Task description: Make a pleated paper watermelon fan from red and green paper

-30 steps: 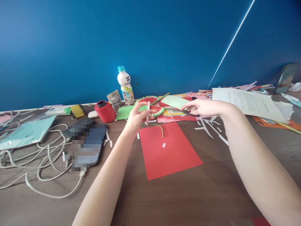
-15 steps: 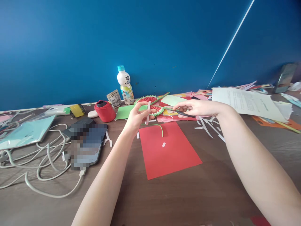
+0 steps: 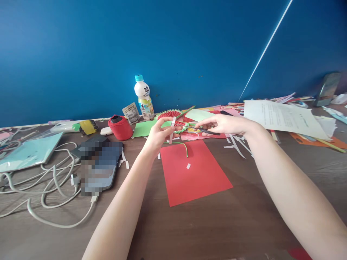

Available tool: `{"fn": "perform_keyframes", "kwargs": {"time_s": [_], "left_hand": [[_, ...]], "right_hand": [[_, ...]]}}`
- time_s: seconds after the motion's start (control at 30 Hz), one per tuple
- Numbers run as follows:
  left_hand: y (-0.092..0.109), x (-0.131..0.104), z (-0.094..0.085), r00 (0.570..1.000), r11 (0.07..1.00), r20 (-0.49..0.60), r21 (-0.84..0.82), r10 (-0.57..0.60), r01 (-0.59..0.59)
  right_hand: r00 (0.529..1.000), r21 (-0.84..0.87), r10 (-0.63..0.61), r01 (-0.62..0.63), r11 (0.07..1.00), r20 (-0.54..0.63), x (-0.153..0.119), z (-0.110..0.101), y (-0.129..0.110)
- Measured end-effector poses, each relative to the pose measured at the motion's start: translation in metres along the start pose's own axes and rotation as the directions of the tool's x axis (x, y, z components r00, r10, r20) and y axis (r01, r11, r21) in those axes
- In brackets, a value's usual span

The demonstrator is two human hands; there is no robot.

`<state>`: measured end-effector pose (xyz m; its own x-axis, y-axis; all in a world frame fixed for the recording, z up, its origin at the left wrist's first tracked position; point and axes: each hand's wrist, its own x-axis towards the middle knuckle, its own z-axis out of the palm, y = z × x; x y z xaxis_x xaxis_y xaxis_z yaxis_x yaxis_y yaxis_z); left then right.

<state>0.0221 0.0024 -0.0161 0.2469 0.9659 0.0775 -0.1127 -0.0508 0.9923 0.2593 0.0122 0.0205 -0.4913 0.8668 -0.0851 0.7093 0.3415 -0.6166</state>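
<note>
My left hand (image 3: 159,130) is closed in a pinch on a narrow white strip (image 3: 171,138), which hangs upright between the fingertips. Its upper end looks lighter and slightly bent. My right hand (image 3: 214,124) grips a slim black-handled tool (image 3: 211,132); its thin end points left toward the strip, and I cannot make out its exact kind. Behind the hands is a pleated red paper rosette (image 3: 168,114) with a green-and-white zigzag edge, partly covered by my left fingers. Below lies a red paper sheet (image 3: 195,177), bearing a small white scrap (image 3: 188,166) and a curved green strip (image 3: 185,148).
A drink bottle (image 3: 145,97) and a red roll (image 3: 120,128) stand by the blue wall. At left lie a phone (image 3: 115,159), white cables (image 3: 58,224) and a blue packet (image 3: 32,153). White offcuts (image 3: 235,146) and a printed sheet (image 3: 282,119) are at right.
My right hand and the tool have shifted slightly left, closer to the white strip. The strip's upper end now looks bent and lighter. My left hand has barely moved.
</note>
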Motion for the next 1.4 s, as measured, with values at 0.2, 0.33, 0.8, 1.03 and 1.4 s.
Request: {"fn": "perform_keyframes", "kwargs": {"time_s": [0.2, 0.33, 0.8, 1.03, 1.4], "left_hand": [[-0.0013, 0.0003, -0.0005, 1.000, 1.000, 0.011, 0.005, 0.002, -0.002], [-0.0015, 0.0002, -0.0001, 1.000, 1.000, 0.009, -0.001, -0.001, 0.001], [-0.0019, 0.0006, -0.0007, 1.000, 1.000, 0.027, -0.028, -0.001, 0.001], [-0.0033, 0.0013, -0.0018, 0.999, 0.999, 0.036, -0.033, 0.009, -0.008], [-0.0022, 0.0010, -0.0020, 0.999, 1.000, 0.037, -0.015, 0.028, -0.028]], "right_hand": [[1.000, 0.012, 0.019, -0.019, 1.000, 0.013, -0.0019, -0.0008, -0.0026], [0.999, -0.012, 0.035, -0.035, 0.999, 0.022, -0.0031, -0.0021, -0.0033], [0.999, -0.049, 0.037, -0.036, 0.998, 0.026, -0.0036, -0.0046, -0.0048], [0.999, -0.041, 0.043, -0.042, 0.998, 0.033, -0.0048, -0.0044, -0.0073], [0.998, 0.010, 0.036, -0.037, 0.999, 0.052, -0.0018, -0.0052, -0.0010]]}}
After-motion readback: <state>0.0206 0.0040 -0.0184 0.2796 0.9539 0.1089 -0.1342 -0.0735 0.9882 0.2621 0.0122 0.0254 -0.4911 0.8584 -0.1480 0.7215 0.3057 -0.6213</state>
